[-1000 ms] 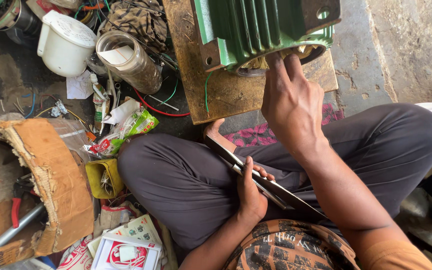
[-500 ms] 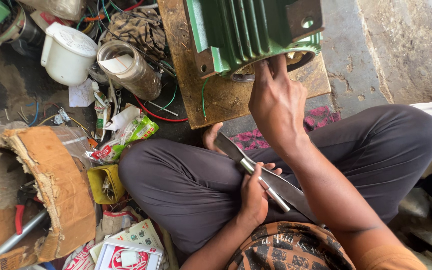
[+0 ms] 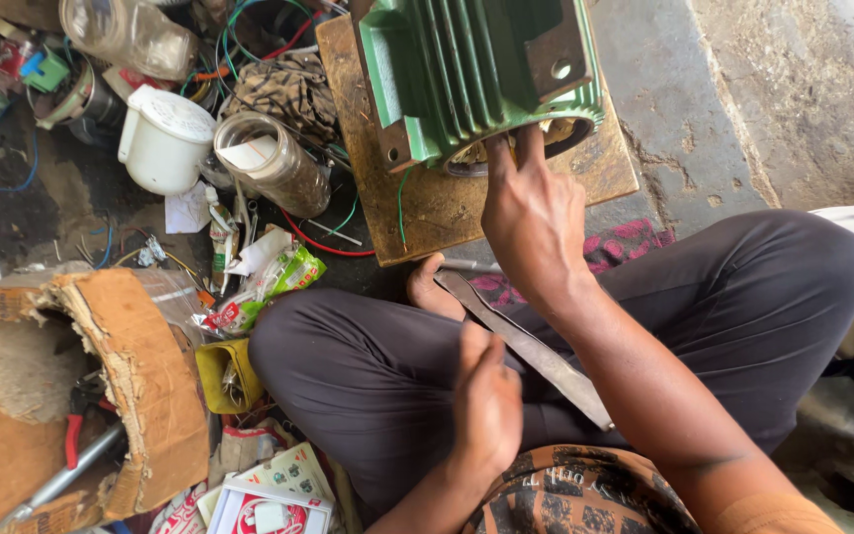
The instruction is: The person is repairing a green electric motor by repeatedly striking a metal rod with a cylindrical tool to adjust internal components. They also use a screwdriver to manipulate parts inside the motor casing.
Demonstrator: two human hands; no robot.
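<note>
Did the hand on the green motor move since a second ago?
No. The right hand keeps its fingers at the open end of the green motor housing, the same spot on it; only the camera view shifted.

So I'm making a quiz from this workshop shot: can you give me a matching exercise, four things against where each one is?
Things:
1. green motor housing
2. flat metal blade
3. white lidded jug
4. torn cardboard box

Places:
A. across the person's lap
B. far left, on the floor
C. on the wooden board
D. beside the clear jar

Pairs: 1-C, 2-A, 3-D, 4-B
</note>
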